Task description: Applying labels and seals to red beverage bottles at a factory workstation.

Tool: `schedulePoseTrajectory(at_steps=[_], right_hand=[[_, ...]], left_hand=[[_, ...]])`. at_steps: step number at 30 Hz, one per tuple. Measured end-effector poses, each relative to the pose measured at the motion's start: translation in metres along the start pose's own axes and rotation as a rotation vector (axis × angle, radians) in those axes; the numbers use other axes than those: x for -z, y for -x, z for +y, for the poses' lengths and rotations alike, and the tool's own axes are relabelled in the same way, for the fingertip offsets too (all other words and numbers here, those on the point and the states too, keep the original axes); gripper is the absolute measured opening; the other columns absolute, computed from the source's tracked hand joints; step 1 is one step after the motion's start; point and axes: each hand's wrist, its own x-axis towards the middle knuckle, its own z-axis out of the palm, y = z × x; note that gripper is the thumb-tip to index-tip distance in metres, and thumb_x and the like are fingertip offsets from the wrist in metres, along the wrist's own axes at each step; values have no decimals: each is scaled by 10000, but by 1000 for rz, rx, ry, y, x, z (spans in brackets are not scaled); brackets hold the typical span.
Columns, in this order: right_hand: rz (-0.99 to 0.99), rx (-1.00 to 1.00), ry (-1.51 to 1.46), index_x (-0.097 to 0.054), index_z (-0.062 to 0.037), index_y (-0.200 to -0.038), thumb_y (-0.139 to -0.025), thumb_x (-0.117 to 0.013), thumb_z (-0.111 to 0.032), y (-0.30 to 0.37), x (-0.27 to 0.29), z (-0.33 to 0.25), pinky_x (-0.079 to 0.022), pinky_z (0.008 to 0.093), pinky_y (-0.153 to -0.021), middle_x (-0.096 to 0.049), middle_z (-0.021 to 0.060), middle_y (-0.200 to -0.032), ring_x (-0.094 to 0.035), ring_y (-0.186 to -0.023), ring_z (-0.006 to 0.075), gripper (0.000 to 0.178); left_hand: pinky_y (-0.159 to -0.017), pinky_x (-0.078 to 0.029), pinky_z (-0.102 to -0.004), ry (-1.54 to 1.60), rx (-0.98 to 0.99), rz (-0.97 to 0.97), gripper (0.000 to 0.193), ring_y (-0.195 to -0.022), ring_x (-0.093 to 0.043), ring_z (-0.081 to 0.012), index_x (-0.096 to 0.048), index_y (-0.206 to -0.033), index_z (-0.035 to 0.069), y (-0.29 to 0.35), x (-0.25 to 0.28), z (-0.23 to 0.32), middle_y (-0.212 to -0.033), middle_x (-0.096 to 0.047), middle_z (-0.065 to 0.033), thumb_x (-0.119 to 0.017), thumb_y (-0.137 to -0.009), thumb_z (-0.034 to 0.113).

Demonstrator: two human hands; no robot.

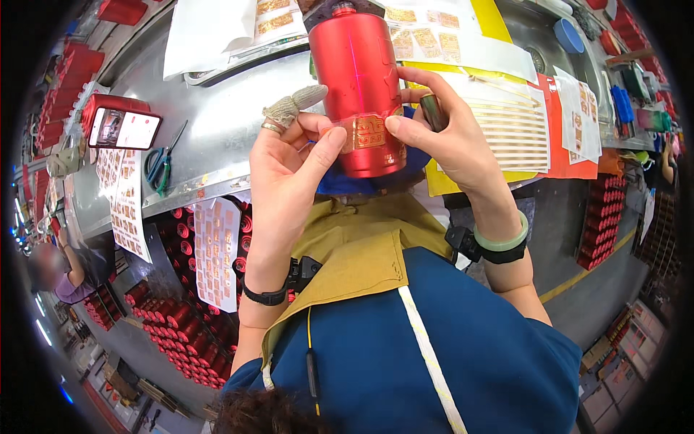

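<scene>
Both hands are holding a red metal cylinder point(358, 79) upright above the steel surface point(217, 137), close to the person's chest. The left hand point(289, 166) is pressing its thumb on a gold label point(369, 132) near the cylinder's lower end; its forefinger is wearing a knitted finger cot point(293, 106). The right hand point(444, 137) is wrapping the other side, thumb on the label's edge, and seems to be pinching a small dark tool point(432, 112) too. Scissors point(160, 163) and a phone point(124, 128) are lying to the left.
</scene>
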Motion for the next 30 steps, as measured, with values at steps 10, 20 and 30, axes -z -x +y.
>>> schedulePoseTrajectory(at_steps=[10, 20, 30], right_hand=[[-34, 1, -2, -452, 25, -1500, -836, -850, -181, 5, 1, -2, -371, 200, -583, -591, 80, -1193, -388, -681, 21, 801], [-36, 7, -10, -446, 32, -1507, -840, -842, -163, 5, 1, -1, -382, 202, -589, -585, 83, -1193, -398, -689, 25, 800], [-30, 5, -8, -451, 36, -1509, -843, -830, -144, 6, 0, 0, -390, 207, -597, -583, 92, -1208, -407, -697, 32, 788]], left_hand=[[-734, -423, -207, -85, 15, 49, 491, -909, -585, -60, -552, -1436, 12, -1, 1, -5, -1030, -626, 17, -712, -974, 53], [-941, -568, -322, -22, 24, 56, 344, -1006, -663, -143, -566, -1291, -25, -2, 1, -6, -1040, -655, -63, -696, -973, -7], [-942, -574, -328, -25, 25, 50, 271, -1005, -668, -151, -578, -1224, -24, -2, 1, -5, -1042, -649, -65, -692, -979, 0]])
